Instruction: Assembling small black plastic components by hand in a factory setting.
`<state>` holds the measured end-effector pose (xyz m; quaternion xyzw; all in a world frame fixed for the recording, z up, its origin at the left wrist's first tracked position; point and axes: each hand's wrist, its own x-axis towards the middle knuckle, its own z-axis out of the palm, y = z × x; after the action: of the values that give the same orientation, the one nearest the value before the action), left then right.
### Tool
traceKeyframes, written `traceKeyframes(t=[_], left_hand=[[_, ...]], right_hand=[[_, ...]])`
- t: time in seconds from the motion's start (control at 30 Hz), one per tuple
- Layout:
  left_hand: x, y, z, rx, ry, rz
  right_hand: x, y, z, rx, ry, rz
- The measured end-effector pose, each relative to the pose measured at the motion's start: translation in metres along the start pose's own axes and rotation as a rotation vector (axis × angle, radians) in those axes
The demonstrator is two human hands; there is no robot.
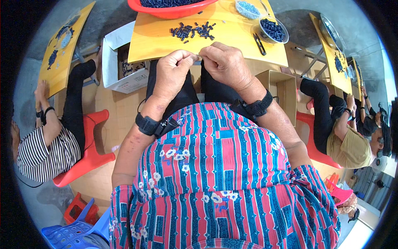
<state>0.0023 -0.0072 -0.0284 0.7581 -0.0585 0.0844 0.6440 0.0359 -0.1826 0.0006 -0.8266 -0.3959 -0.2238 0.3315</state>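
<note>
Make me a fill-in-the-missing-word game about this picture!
1. The left hand and right hand meet over the edge of a ____ table.
2. The bowl at the table's far edge is ____.
3. The pile of small pieces on the table is ____ in colour.
4. Each wrist wears a ____ band.

Missing words: yellow, red, dark, black

Daylight is falling on a grey concrete floor (105,16). Yellow wooden benches (62,58) are standing in a row, red plastic stools (89,155) are sitting beside them, and open cardboard boxes (282,89) are resting on the floor between.
</note>
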Motion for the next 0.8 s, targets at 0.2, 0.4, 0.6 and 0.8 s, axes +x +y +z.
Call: traceKeyframes(t=[0.2, 0.4, 0.6, 0.8], left_hand=[[0.001, 0.004, 0.003, 0.025, 0.055, 0.092], [-0.001, 0.022, -0.001, 0.267, -0.050, 0.026], [-0.001, 0.026, -0.001, 0.357, 0.015, 0.183], [-0.001, 0.023, -0.001, 0.434, -0.004, 0.187]], right_hand=[[-0.002, 0.003, 0.002, 0.016, 0.019, 0.029], [-0.003, 0.002, 0.003, 0.056, 0.036, 0.079], [-0.003, 0.002, 0.003, 0.002, 0.008, 0.056], [-0.003, -0.001, 0.002, -0.113, -0.042, -0.004]])
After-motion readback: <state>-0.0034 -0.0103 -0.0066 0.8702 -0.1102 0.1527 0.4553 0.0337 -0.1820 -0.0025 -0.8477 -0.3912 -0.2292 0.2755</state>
